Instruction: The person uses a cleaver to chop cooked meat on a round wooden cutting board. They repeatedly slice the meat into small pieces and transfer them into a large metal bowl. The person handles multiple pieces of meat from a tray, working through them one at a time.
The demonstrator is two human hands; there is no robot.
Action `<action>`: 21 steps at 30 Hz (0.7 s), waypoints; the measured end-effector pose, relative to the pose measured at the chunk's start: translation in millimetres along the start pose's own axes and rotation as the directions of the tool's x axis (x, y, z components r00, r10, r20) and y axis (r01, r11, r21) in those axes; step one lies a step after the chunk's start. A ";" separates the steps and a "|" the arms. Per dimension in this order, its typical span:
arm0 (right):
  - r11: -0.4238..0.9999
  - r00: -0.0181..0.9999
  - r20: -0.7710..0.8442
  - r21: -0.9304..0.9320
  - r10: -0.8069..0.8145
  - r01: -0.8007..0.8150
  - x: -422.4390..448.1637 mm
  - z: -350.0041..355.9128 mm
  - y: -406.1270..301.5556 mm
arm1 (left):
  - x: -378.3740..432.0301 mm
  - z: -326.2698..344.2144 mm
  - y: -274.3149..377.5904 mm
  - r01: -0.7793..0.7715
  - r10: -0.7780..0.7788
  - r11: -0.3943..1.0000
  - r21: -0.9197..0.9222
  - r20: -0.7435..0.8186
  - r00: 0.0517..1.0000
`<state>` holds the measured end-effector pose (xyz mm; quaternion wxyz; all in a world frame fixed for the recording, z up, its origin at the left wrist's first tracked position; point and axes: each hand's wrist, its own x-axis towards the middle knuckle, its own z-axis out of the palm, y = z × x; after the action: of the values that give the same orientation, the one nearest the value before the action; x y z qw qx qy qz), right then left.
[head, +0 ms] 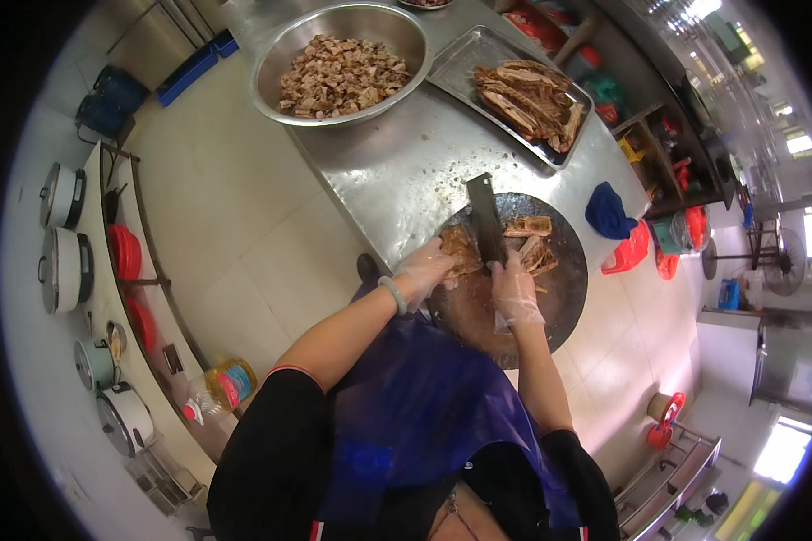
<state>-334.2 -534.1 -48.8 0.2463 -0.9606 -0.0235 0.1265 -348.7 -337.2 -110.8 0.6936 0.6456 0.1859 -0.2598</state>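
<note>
My right hand (514, 287), in a clear plastic glove, grips the handle of a dark cleaver (487, 216). Its blade stands edge-down over a round chopping block (474, 321). Left of the blade, my left hand (427, 270), gloved too, holds a piece of browned cooked meat (460, 250) against the block. Right of the cleaver lie several cut meat pieces (538, 253). Beyond the block, a wide steel bowl (271, 101) contains a heap of chopped meat (345, 76). A metal tray (457, 57) at the back right carries larger meat pieces with bones (528, 98).
The block rests at the near end of a steel table (386, 169) strewn with crumbs. A dark blue cloth (609, 211) lies at the table's right edge. Red plastic bags (629, 250) hang beside it. At left, a shelf holds cookers (64, 270) and an oil bottle (223, 389).
</note>
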 end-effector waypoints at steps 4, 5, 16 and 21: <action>0.997 0.997 -0.050 0.057 0.054 -0.051 -23.7 -33.6 -21.1 | -28.1 4.5 53.7 -0.044 0.052 0.937 0.347 -0.014 0.999; 0.996 0.998 -0.052 0.078 0.047 -0.043 -26.8 -37.0 -24.9 | -31.0 1.4 50.2 -0.085 0.090 0.917 0.390 0.007 0.996; 0.874 0.657 -0.682 0.055 -0.321 0.484 -35.8 -119.6 -102.0 | -27.9 0.1 21.5 -0.109 0.129 0.897 0.428 -0.019 0.991; 0.989 0.987 0.162 -0.148 -0.005 0.030 -12.2 13.5 -11.8 | -37.3 6.1 36.6 -0.044 0.044 0.927 0.372 0.008 0.999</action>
<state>-349.2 -518.7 -51.8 0.1720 -0.9628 -0.0611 0.1993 -357.0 -337.6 -58.8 0.5642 0.7695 0.1188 -0.2748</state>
